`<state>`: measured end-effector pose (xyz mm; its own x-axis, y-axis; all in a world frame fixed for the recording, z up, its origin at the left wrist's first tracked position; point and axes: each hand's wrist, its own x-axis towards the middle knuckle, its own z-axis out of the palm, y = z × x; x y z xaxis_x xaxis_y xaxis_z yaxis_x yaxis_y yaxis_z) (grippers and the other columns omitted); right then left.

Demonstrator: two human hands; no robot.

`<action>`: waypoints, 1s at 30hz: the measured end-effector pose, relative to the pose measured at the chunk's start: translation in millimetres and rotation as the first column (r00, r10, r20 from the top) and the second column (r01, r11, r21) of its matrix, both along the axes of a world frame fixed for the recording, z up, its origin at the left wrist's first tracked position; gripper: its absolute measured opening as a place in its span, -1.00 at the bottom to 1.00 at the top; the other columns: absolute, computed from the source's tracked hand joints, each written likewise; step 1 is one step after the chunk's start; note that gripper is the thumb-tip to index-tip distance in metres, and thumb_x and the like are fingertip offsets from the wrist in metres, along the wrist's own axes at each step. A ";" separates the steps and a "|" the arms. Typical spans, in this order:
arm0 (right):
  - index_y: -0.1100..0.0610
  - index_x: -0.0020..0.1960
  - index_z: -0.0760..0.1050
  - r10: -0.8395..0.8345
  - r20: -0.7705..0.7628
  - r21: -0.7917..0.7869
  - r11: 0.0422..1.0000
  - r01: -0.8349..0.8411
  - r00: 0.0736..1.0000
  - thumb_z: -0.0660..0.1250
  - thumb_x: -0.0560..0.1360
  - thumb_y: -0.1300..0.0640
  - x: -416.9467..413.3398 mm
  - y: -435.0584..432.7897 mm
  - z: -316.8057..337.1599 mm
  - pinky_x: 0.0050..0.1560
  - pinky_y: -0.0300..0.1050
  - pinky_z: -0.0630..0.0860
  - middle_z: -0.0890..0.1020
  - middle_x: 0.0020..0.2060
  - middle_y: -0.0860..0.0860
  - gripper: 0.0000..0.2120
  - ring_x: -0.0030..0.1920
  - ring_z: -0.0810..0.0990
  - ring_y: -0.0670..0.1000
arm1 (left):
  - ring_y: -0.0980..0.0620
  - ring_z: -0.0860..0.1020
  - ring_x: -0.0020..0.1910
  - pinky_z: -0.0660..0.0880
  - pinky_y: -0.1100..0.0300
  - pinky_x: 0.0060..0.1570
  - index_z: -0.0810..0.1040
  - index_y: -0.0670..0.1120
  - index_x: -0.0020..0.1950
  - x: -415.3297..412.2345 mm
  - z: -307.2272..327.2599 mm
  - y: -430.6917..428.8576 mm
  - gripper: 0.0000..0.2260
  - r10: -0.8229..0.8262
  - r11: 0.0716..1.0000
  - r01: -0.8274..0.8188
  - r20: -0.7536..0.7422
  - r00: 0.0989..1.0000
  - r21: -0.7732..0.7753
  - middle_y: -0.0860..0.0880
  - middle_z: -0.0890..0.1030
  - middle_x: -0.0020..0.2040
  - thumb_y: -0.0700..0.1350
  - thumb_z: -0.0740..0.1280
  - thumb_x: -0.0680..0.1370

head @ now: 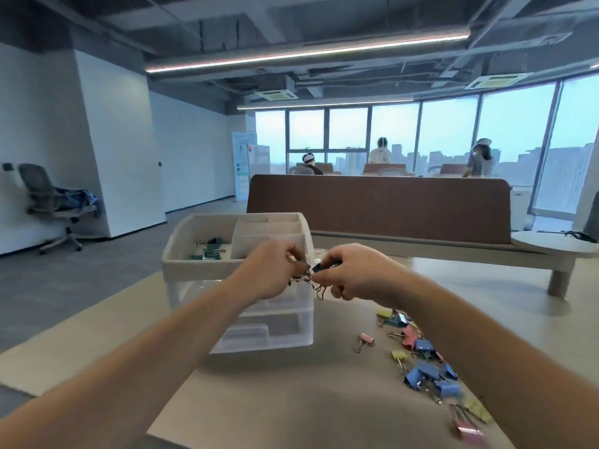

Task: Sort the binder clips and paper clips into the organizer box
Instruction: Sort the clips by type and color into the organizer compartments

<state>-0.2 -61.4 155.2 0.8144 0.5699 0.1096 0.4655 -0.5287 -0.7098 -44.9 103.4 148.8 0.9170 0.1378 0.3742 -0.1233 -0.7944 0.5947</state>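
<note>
A white organizer box (194, 265) with clear drawers stands on the table at centre left. Several green binder clips (207, 249) lie in its top left compartment. My left hand (269, 270) and my right hand (353, 270) meet in front of the box's right corner. Together they pinch a tangle of dark green binder clips (312, 270) with wire handles hanging below. A loose pile of blue, pink and yellow binder clips (424, 361) lies on the table at the right, under my right forearm. No paper clips are visible.
The beige table (291, 400) ends close at the left and front. A brown divider panel (379, 205) and a bench stand behind the box. An office chair (48, 202) is far left. Three people sit or stand by the far windows.
</note>
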 end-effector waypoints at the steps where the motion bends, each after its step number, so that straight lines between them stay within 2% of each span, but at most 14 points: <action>1: 0.20 -0.02 0.58 0.024 -0.005 0.011 1.000 -0.024 1.000 0.41 0.51 0.11 -3.4 15.6 6.5 -0.30 -0.14 0.45 0.64 -0.21 0.13 -0.85 -0.32 0.51 -0.02 | 0.14 0.52 -0.34 0.42 0.36 -0.38 0.62 -0.09 -0.01 -6.6 6.1 13.1 -0.93 0.024 1.000 -0.025 0.010 1.000 0.011 -0.03 0.64 -0.20 -0.13 0.40 0.54; 3: 0.24 -0.03 0.60 0.068 -0.009 0.042 0.997 -0.068 0.998 0.41 0.52 0.16 -10.3 45.2 18.0 -0.31 -0.16 0.46 0.62 -0.24 0.12 -0.87 -0.36 0.52 -0.04 | 0.25 0.45 -0.48 0.33 0.41 -0.48 0.63 -0.10 -0.03 -17.1 16.3 37.7 -0.94 0.065 0.998 -0.065 0.022 0.998 0.018 0.00 0.61 -0.29 -0.14 0.40 0.54; 5: 0.22 -0.09 0.59 0.104 -0.042 0.083 0.991 -0.100 0.994 0.40 0.52 0.21 -12.2 75.6 25.9 -0.32 -0.21 0.50 0.60 -0.27 0.11 -0.93 -0.37 0.54 -0.06 | 0.25 0.43 -0.52 0.30 0.39 -0.49 0.63 -0.09 -0.06 -25.0 25.5 61.6 -0.96 0.127 0.991 -0.128 0.037 0.991 0.035 0.01 0.61 -0.31 -0.14 0.40 0.53; 10: 0.24 -0.14 0.53 0.137 -0.119 0.168 0.979 -0.116 0.983 0.39 0.49 0.32 -0.3 152.8 42.1 -0.27 -0.17 0.55 0.56 -0.32 0.15 -0.94 -0.35 0.56 0.05 | 0.07 0.51 -0.30 0.35 0.28 -0.37 0.64 -0.13 -0.06 -25.7 48.0 116.4 -0.94 0.262 0.962 -0.265 0.044 0.964 0.071 -0.05 0.61 -0.25 -0.17 0.39 0.52; 12: 0.21 -0.09 0.54 0.118 -0.092 0.146 0.984 -0.104 0.989 0.39 0.47 0.31 7.7 178.2 47.7 -0.22 -0.11 0.60 0.59 -0.24 0.16 -0.95 -0.27 0.59 0.09 | 0.00 0.54 -0.25 0.39 0.24 -0.30 0.65 -0.15 -0.04 -18.0 53.8 133.9 -0.92 0.302 0.951 -0.303 0.025 0.953 0.060 -0.09 0.62 -0.22 -0.19 0.38 0.51; 15: 0.25 0.01 0.55 0.101 -0.043 0.097 0.991 -0.096 0.994 0.36 0.45 0.33 15.9 208.6 55.3 -0.06 -0.02 0.67 0.66 -0.08 0.21 -0.86 -0.13 0.68 0.15 | -0.05 0.59 -0.31 0.55 0.15 -0.26 0.65 -0.22 0.01 -3.6 59.4 154.3 -0.85 0.309 0.951 -0.311 -0.065 0.949 -0.007 -0.20 0.67 -0.15 -0.27 0.32 0.51; 18: 0.21 0.04 0.52 0.124 -0.074 0.035 0.992 -0.122 0.989 0.30 0.50 0.28 22.9 223.3 57.0 -0.02 0.05 0.67 0.64 -0.04 0.16 -0.87 -0.11 0.65 0.13 | -0.17 0.64 -0.05 0.59 0.00 -0.06 0.62 -0.17 0.18 5.0 59.3 164.0 -0.75 0.240 0.965 -0.256 -0.190 0.952 -0.064 -0.22 0.67 -0.01 -0.26 0.27 0.55; 21: 0.23 0.22 0.50 0.139 -0.106 -0.040 0.989 -0.143 0.985 0.23 0.55 0.24 26.4 227.3 54.9 0.08 0.09 0.63 0.63 -0.02 0.14 -0.74 -0.03 0.64 0.11 | -0.06 0.57 -0.11 0.53 0.10 -0.14 0.53 -0.04 0.35 5.2 57.8 167.4 -0.67 0.192 0.968 -0.219 -0.205 0.960 -0.123 -0.13 0.64 0.00 -0.19 0.22 0.60; 23: 0.22 0.36 0.42 0.140 -0.100 -0.010 0.990 -0.142 0.985 0.20 0.56 0.28 27.8 228.8 52.9 0.14 0.08 0.60 0.57 -0.13 0.12 -0.63 -0.05 0.58 0.09 | -0.01 0.50 -0.20 0.45 0.15 -0.24 0.41 -0.03 0.44 2.9 56.5 169.1 -0.58 0.184 0.961 -0.222 -0.219 0.958 -0.164 -0.11 0.58 -0.06 -0.26 0.16 0.60; 24: 0.23 0.39 0.40 0.130 -0.096 0.005 0.991 -0.130 0.987 0.20 0.56 0.29 28.0 228.0 52.5 0.16 0.06 0.59 0.57 -0.13 0.12 -0.61 -0.05 0.55 0.09 | -0.01 0.50 -0.16 0.43 0.18 -0.23 0.36 -0.05 0.48 2.9 55.7 169.5 -0.54 0.193 0.960 -0.231 -0.222 0.956 -0.159 -0.13 0.58 0.00 -0.30 0.13 0.58; 26: 0.31 0.32 0.45 0.099 -0.022 -0.006 0.995 -0.099 0.995 0.22 0.56 0.30 28.2 225.7 52.1 0.19 0.05 0.55 0.61 0.04 0.19 -0.66 0.03 0.58 0.15 | -0.06 0.51 0.00 0.41 0.19 -0.14 0.31 -0.11 0.50 2.2 53.3 169.3 -0.51 0.233 0.956 -0.261 -0.195 0.953 -0.131 -0.17 0.54 0.17 -0.32 0.12 0.56; 27: 0.34 0.28 0.48 0.080 0.020 -0.023 0.997 -0.080 0.997 0.22 0.55 0.31 28.8 223.9 52.8 0.19 0.06 0.54 0.61 0.13 0.22 -0.68 0.09 0.59 0.19 | -0.07 0.52 0.01 0.42 0.20 -0.16 0.31 -0.14 0.49 1.2 53.0 169.2 -0.52 0.251 0.954 -0.273 -0.167 0.954 -0.128 -0.17 0.53 0.19 -0.32 0.12 0.56; 28: 0.36 0.24 0.52 0.058 0.062 -0.020 0.998 -0.057 0.996 0.23 0.53 0.34 29.0 219.1 51.4 0.18 0.08 0.55 0.61 0.15 0.23 -0.69 0.14 0.60 0.21 | -0.07 0.53 0.00 0.43 0.22 -0.18 0.33 -0.16 0.47 1.0 51.5 166.2 -0.53 0.258 0.953 -0.275 -0.133 0.957 -0.129 -0.17 0.54 0.20 -0.31 0.12 0.55; 30: 0.31 0.13 0.58 0.047 0.102 0.042 0.998 -0.052 0.994 0.26 0.51 0.35 31.5 213.1 53.1 0.09 0.09 0.61 0.64 0.07 0.20 -0.77 0.06 0.64 0.18 | -0.05 0.56 0.01 0.46 0.25 -0.20 0.38 -0.16 0.42 -3.0 53.0 164.0 -0.58 0.271 0.951 -0.277 -0.055 0.961 -0.138 -0.14 0.55 0.21 -0.30 0.15 0.56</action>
<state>31.4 151.7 208.3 0.7689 0.6019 0.2156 0.5604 -0.4722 -0.6804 -47.9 267.4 201.9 0.8485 0.4355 0.3007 0.1099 -0.7008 0.7048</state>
